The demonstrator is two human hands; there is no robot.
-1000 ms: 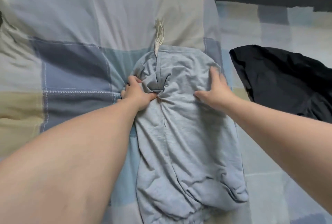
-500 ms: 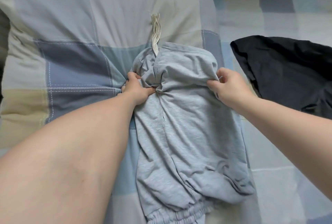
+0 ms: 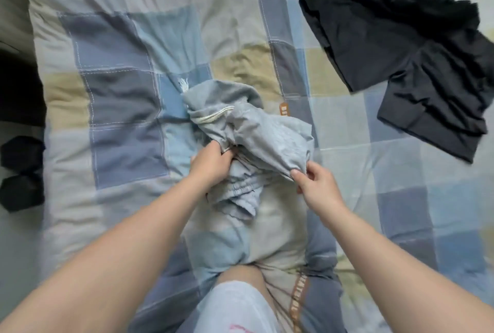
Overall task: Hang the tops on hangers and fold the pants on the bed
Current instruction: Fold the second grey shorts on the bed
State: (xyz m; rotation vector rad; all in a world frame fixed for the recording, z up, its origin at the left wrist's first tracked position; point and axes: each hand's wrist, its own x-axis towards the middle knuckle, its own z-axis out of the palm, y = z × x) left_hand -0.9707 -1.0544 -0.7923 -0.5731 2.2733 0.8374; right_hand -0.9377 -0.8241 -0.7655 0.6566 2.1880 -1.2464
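Bed: patchwork quilt (image 3: 120, 97) in blue, grey and tan; a black garment (image 3: 401, 60) lies well apart, upper right.
Pants: grey pants (image 3: 267, 132) bunched mid-bed, partly lifted.
Left grip: left hand (image 3: 211, 165) curled into the bunched cloth.
Right grip: right hand (image 3: 316, 185) pinches a fold's edge.
Handling: likely soft, light, floppy; best held at the waistband corners, clear of the drawstring (image 3: 211, 118).

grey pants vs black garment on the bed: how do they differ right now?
Colour: the grey pants are light blue-grey; the black garment is black. State: the pants are bunched up; the garment lies spread fairly flat. Handling: the left hand grips the pants and the right hand pinches their edge; nothing touches the garment. Both are on the quilt.
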